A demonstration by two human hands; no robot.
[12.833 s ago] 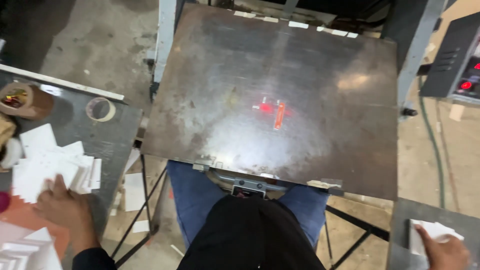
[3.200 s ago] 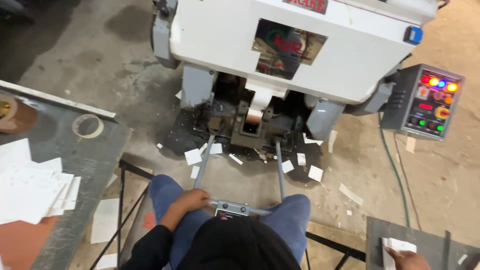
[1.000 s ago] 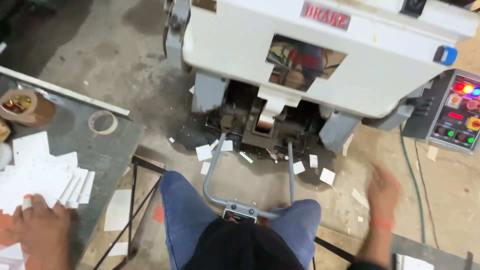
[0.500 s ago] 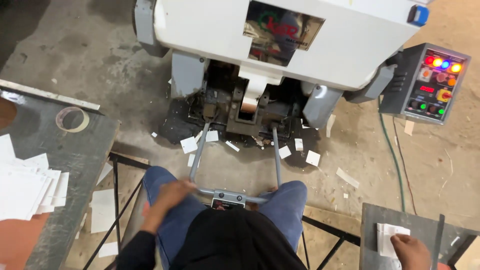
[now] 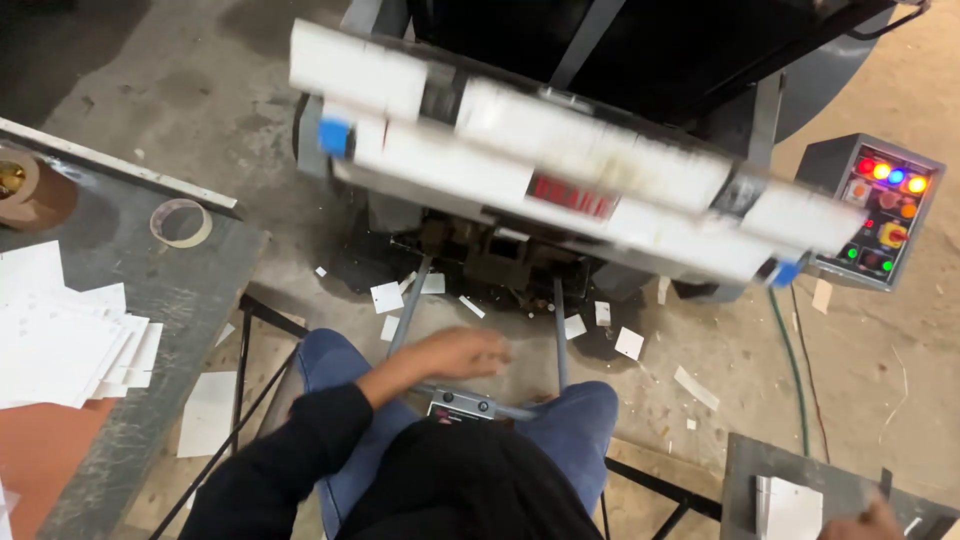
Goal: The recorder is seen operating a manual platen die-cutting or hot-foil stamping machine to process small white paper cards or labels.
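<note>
Resting loosely curled on a grey metal bar (image 5: 470,395) — left hand (image 5: 455,352), right hand (image 5: 868,518) barely visible, grip unclear

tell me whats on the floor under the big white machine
Small white paper scraps lie scattered on the concrete floor beneath the blurred white machine, near two metal rods. Farther under the machine it is dark and covered, so nothing there can be made out.

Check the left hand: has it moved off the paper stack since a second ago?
Yes. The left hand has left the white paper stack on the side table and swung rightward, now over the metal bar in front of the knees.
</note>
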